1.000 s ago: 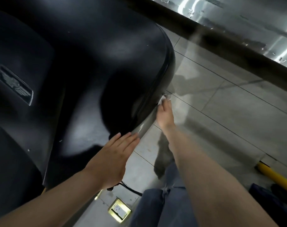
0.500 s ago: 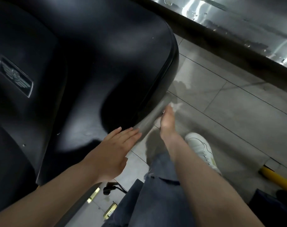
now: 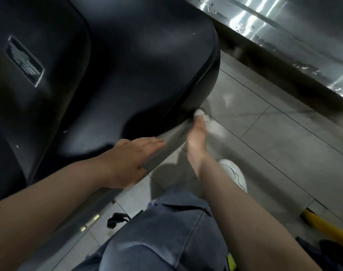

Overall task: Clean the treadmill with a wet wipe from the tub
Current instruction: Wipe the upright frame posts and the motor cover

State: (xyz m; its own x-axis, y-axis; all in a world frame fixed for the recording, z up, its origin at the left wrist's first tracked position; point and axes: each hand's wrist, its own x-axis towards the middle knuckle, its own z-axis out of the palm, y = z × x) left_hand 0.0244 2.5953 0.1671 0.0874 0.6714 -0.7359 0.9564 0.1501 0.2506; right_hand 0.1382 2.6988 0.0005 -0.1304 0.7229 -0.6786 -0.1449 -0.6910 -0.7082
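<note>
White damp wet wipe [image 3: 200, 115] bunched under right hand [image 3: 196, 139] fingertips, pressed on lower edge of glossy black moulded treadmill shroud [image 3: 127, 65]. Wipe limp, light, likely slippery: pinch bunched middle. Left hand [image 3: 127, 161] flat, fingers straight, bracing grey rim.

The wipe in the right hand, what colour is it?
White. The wipe shows at the right hand's fingertips against the black treadmill cover, in the head view.

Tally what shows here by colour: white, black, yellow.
White: 2, the wet wipe and the shoe.
Black: 1, the treadmill cover.
Yellow: 1, the bar on the floor.
Total: 4
</note>
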